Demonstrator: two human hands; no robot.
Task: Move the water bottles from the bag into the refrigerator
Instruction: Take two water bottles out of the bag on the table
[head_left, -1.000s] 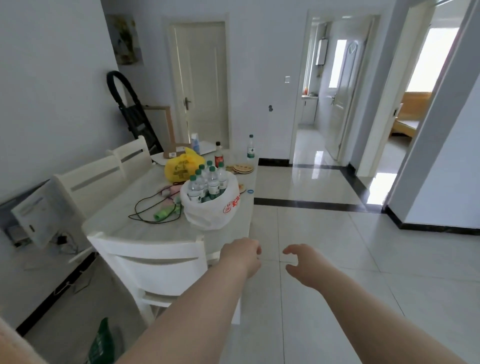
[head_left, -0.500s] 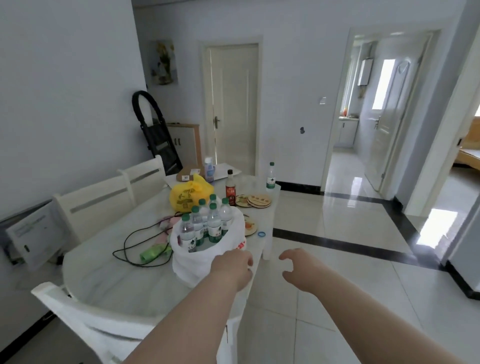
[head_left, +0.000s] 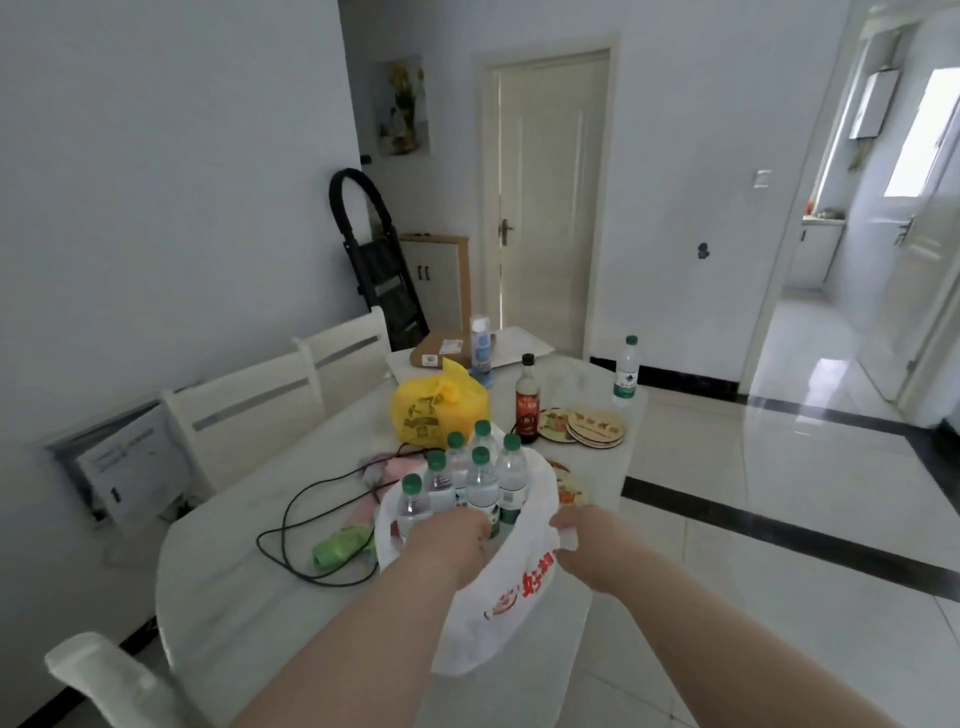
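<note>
Several clear water bottles (head_left: 480, 483) with green caps stand upright in a white plastic bag (head_left: 498, 613) with red print, at the near right edge of a white table (head_left: 249, 597). My left hand (head_left: 457, 532) rests over the bag's near rim, its fingers curled down among the bottles; what they grip is hidden. My right hand (head_left: 574, 527) pinches the bag's right rim. One more water bottle (head_left: 626, 371) stands alone at the table's far right corner. No refrigerator is in view.
On the table are a yellow bag (head_left: 436, 410), a dark sauce bottle (head_left: 527, 402), round coasters (head_left: 595, 428), a black cable (head_left: 291, 514) and a green roll (head_left: 337, 545). White chairs (head_left: 249, 405) line the left side and one chair back (head_left: 104, 675) is close by. Tiled floor lies to the right.
I have come closer to the table. Both hands moved forward from open air to the bag: the left now reaches into its mouth, the right has taken hold of its rim.
</note>
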